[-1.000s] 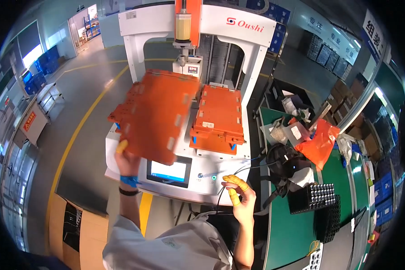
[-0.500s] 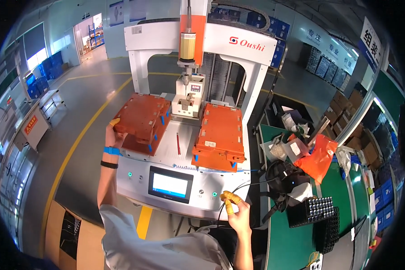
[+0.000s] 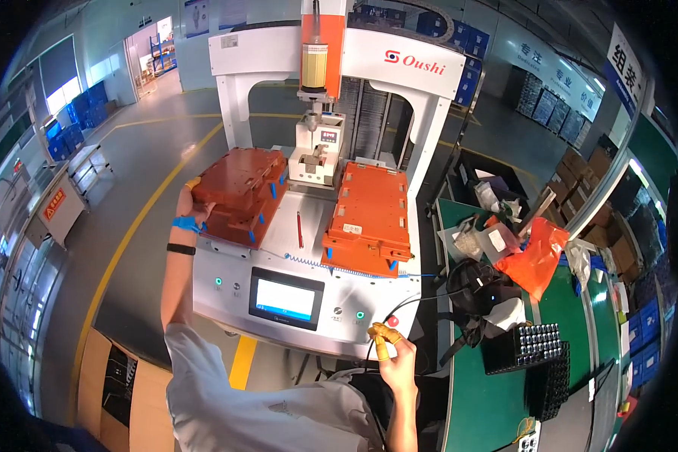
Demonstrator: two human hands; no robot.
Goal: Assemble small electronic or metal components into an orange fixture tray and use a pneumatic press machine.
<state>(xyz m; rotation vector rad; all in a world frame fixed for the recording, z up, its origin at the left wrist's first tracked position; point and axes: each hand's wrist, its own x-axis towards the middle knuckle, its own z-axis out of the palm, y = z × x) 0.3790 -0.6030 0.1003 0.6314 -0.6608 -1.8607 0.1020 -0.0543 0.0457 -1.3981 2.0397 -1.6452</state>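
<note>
My left hand (image 3: 190,197), a blue band and a black band on its wrist, grips the near left corner of an orange fixture lid (image 3: 237,175). The lid is tilted, its near edge raised above the orange base (image 3: 233,230) with blue clips. My right hand (image 3: 393,345), yellow covers on its fingers, is closed in front of the machine's panel, close to the red button (image 3: 392,322). Whatever it may hold is too small to make out. A second orange fixture (image 3: 369,215) lies closed on the right.
Between the fixtures lies a red pen-like stick (image 3: 300,230). Behind stands a white screw feeder (image 3: 314,154) beneath the driver head (image 3: 313,71). A touchscreen (image 3: 285,299) is set in the front panel. The green bench (image 3: 482,399) at right bears an orange bag (image 3: 536,260) and black trays (image 3: 531,350).
The left lid's near edge has risen with my left hand, widening the gap over its base. My right hand stays nearly in place. The view has shifted slightly.
</note>
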